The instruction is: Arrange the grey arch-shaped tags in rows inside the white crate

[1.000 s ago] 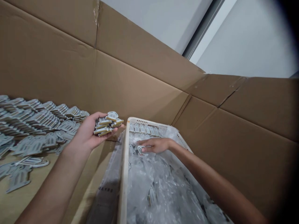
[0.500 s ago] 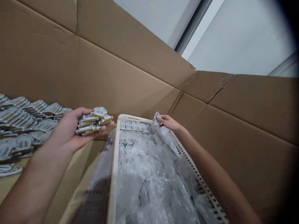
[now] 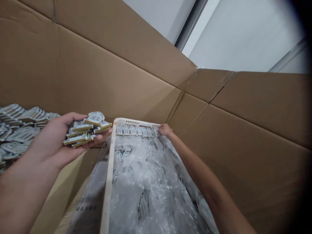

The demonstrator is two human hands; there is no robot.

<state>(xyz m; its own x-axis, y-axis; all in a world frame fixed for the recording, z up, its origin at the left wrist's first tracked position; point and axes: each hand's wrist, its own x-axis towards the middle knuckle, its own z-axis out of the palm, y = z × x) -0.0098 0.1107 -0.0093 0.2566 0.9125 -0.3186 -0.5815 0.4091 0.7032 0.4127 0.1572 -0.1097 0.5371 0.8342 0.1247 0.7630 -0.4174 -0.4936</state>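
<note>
A stack of small flat pieces (image 3: pixel 84 128), pale grey with yellowish edges and pointed-arch tops, rests in my left hand (image 3: pixel 58 139), its fingers wrapped beneath and behind. My right hand (image 3: pixel 166 130) pinches one such piece (image 3: pixel 156 131) at the far right corner of a white plastic basket (image 3: pixel 110 172). That piece stands at the end of a row of matching pieces (image 3: pixel 133 130) along the basket's far wall. Crumpled clear plastic film (image 3: pixel 151 175) covers most of the basket, and more pieces show dimly through it.
Many similar pieces (image 3: pixel 21 133) lie in rows and heaps at the left. Tall cardboard walls (image 3: pixel 117 81) rise behind and to the right, close to the basket. Greyish plastic sheeting (image 3: pixel 90 198) lies along the basket's left side.
My right hand has lowered its piece from above the basket's far right corner to the end of the row. The left hand still holds its stack; the whole view has shifted slightly.
</note>
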